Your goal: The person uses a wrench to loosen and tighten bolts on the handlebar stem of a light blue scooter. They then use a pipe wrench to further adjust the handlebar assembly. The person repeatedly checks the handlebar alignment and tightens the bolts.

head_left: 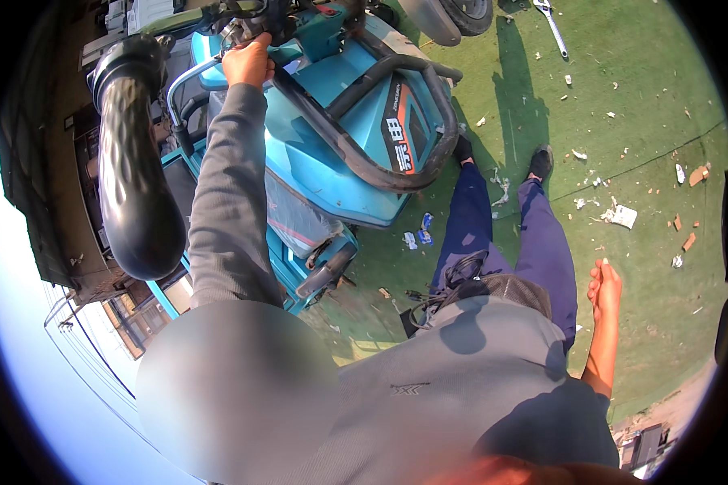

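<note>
Handlebar [210, 16] of the blue vehicle [311, 158] sits at the upper left of the view, and the left hand [249, 63] reaches up to its middle fittings, back of the hand showing; fingers look curled there, but whether they close on a part I cannot tell. The right hand [605, 289] hangs by the thigh, empty, fingers loosely half bent. The step in hand looks like steadying or working something at that middle; a next move there would call for a sure hold and a careful wrist. Left of the forearm the black grip [133, 166] leaves only a narrow lane, and on the other side the black guard bar [364, 166] rims the panel. Widest room lies over the green ground [623, 81] to the right, with a wrench [552, 31] and scraps [623, 216] on it
</note>
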Available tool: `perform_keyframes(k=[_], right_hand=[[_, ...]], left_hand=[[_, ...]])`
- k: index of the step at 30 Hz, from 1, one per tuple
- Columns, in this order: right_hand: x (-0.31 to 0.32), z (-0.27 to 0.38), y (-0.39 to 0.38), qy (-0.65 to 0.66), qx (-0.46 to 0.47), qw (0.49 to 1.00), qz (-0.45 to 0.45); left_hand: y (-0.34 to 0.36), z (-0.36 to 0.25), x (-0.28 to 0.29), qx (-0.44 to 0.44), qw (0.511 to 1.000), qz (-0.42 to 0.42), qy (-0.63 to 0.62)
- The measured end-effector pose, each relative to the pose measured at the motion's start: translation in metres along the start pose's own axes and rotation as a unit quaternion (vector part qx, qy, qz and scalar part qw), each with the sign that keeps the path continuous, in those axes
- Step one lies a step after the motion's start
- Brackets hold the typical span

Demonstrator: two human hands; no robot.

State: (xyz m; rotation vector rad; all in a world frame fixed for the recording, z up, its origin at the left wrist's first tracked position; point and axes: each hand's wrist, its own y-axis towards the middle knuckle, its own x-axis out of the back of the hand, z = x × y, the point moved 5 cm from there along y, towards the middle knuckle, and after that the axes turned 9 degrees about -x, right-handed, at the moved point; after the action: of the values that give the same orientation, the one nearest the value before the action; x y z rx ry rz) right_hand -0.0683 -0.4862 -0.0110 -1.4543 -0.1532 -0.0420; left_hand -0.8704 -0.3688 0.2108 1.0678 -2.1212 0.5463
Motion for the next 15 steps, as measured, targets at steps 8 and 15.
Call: perform_keyframes(k=[8,15], right_hand=[[-0.005,-0.001,-0.005,0.006,-0.011,1.000,-0.006],[0.007,-0.014,0.011,0.020,-0.019,1.000,0.002]], left_hand=[[-0.013,-0.007,-0.003,-0.025,0.999,-0.029,0.008],[-0.014,0.000,-0.012,0.028,0.986,-0.107,-0.125]])
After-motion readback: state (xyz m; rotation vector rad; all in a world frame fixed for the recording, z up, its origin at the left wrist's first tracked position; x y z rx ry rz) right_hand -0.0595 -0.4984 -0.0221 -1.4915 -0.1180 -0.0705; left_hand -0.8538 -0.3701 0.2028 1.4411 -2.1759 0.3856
